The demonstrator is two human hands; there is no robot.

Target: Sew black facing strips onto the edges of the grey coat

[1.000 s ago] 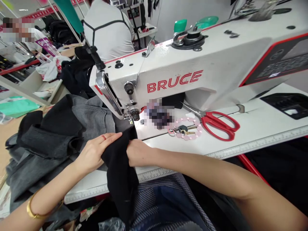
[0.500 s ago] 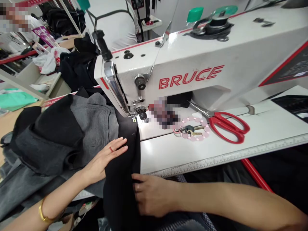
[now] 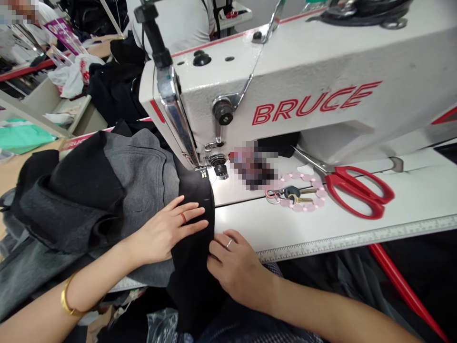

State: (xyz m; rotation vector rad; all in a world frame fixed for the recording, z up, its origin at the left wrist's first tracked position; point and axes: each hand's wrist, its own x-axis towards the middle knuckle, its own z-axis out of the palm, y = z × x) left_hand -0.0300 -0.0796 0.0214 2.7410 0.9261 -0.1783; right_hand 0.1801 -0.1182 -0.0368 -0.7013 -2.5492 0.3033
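My left hand lies flat with fingers spread on a strip of black fabric, just in front of the needle area. My right hand has its fingers curled on the right edge of this fabric, near the table's front edge; the fingertips are partly hidden. The far end of the strip lies under the presser foot of a white sewing machine. Left of the strip, a grey and black garment is bunched up on the table.
Red-handled scissors and keys on a pink beaded ring lie right of the needle. A measuring tape runs along the table's front edge. Dark cloth is piled behind. A person in white is beyond the machine.
My right hand has moved up along the fabric's edge, nearer the needle. My left hand stays flat on the fabric, its fingers more spread. The view has shifted closer to the machine.
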